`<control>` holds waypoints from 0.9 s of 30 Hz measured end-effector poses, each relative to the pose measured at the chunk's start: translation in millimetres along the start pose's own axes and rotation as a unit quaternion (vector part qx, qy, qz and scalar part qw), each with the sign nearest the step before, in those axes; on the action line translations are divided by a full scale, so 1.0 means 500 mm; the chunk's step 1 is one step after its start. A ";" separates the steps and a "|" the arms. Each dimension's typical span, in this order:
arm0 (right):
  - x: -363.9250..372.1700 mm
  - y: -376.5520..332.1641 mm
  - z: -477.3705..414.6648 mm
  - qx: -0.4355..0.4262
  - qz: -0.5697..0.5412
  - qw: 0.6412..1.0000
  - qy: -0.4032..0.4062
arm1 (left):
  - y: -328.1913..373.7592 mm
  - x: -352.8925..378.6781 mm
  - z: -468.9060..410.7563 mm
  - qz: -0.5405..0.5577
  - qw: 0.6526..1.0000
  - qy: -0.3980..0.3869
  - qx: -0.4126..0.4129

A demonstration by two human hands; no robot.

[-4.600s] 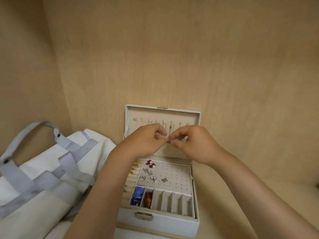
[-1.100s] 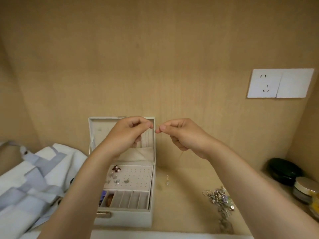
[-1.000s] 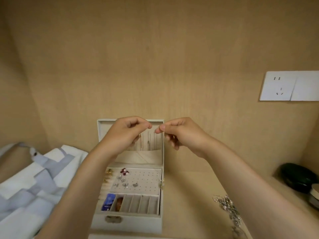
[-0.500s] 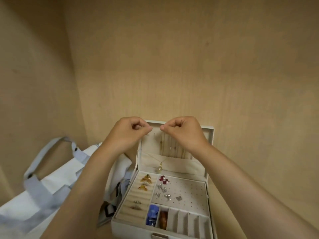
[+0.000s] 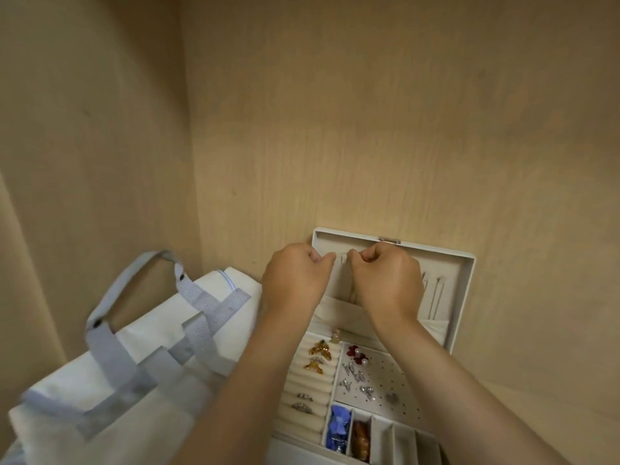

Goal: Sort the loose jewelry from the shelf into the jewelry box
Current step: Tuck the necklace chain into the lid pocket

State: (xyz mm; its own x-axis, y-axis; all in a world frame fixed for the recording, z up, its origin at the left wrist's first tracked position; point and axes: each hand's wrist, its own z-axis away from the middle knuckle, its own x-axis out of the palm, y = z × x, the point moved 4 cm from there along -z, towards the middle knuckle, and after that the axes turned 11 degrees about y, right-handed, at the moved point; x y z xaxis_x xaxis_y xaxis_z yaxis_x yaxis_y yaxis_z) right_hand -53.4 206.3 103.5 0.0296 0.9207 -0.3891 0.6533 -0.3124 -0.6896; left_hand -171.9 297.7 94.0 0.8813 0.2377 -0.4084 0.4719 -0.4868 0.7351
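Rings [image 5: 303,401] and earrings [image 5: 357,354] sit in the box [image 5: 469,297]; at its 12 o'clock, left hand [image 5: 295,283] and right hand [image 5: 385,283], close together, pinch a necklace [image 5: 335,336], seemingly unhung.

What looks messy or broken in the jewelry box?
Nothing stands out. The jewelry box is open, earrings and rings sit in their slots, and the left hand and right hand pinch a thin necklace at the lid.

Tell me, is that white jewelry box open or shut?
Open. The lid of the white rectangular jewelry box stands upright against the wooden back wall, so the ring rolls, earring board and small compartments show.
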 end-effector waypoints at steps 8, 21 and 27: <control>-0.002 -0.005 0.009 -0.026 0.038 0.999 -0.007 | -0.011 0.006 0.023 -0.030 0.999 -0.012 0.000; -0.010 0.032 0.078 0.027 -0.094 0.985 -0.144 | -0.038 0.001 0.067 0.183 0.957 -0.215 -0.067; -0.005 0.035 0.114 0.140 -0.169 0.910 -0.351 | -0.021 -0.016 0.071 0.189 0.950 -0.245 -0.031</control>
State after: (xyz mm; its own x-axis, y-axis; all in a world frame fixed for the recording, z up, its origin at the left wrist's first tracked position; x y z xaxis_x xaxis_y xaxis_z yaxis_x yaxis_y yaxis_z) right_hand -85.0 185.2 57.7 -0.6926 0.6298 -0.3517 0.3131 -0.1767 -0.9331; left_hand -184.8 271.1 70.7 0.8785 -0.3720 -0.2998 0.1371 -0.4049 0.9040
